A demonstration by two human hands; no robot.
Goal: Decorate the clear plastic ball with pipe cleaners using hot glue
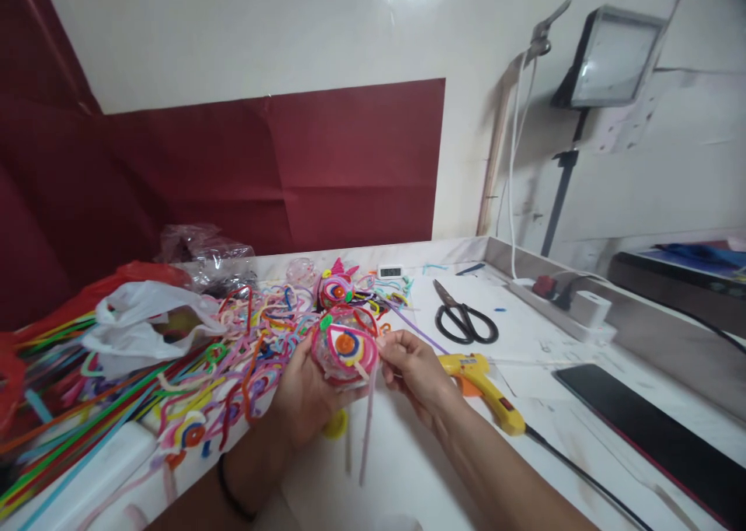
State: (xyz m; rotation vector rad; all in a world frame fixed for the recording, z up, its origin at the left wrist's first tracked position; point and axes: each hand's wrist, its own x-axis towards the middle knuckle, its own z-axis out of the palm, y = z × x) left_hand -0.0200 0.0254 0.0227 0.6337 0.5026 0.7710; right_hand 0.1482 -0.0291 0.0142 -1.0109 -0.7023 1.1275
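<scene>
My left hand (300, 406) cups a clear round ball (331, 365) from the left and below. Coiled pipe cleaners in pink, white, yellow, blue and orange form an eye-like shape (348, 346) on its front, with a green curl at the upper left. At the ball's right edge, the thumb and fingers of my right hand (416, 372) pinch together on a pale pink pipe cleaner (367, 438), whose long end hangs down. Behind stands a second decorated ball (336, 288). Below the held ball lies a yellow coil (336, 424).
Tangled pipe cleaners (262, 325) and a white plastic bag (151, 325) crowd the left. On the right are black-handled scissors (466, 321), a yellow glue gun (481, 383) with its cord, a phone (646, 430) and a power strip (571, 313). A small digital clock (390, 271) stands behind.
</scene>
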